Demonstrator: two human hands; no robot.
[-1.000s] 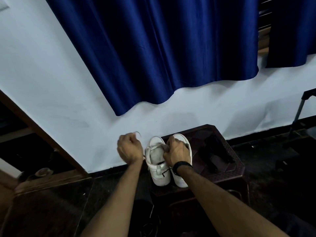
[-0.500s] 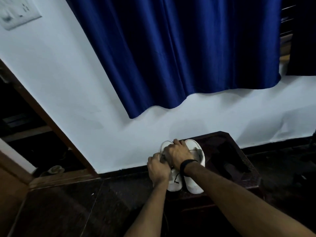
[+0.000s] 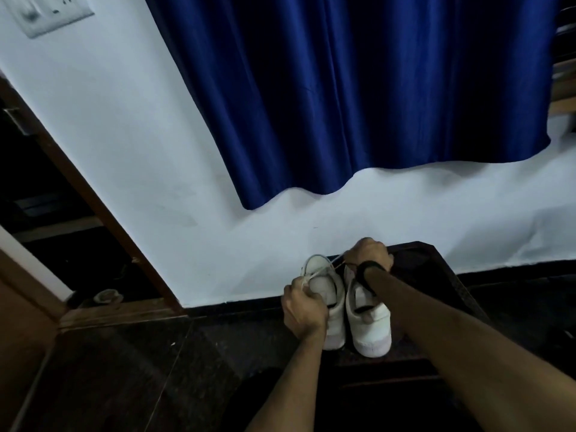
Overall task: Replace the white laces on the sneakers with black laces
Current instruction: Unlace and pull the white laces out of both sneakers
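Now the left hand (image 3: 304,308) and right hand (image 3: 369,254) each pinch an end of the white lace (image 3: 321,271), so pull it slowly and evenly out of the left sneaker (image 3: 330,294).

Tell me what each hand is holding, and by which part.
Both grip the white lace: left hand at its lower end by the left sneaker, right hand at its upper end.

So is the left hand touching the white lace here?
Touching. The head view shows the left hand with fingers curled round the white lace, which runs taut from that fist up to the right hand.
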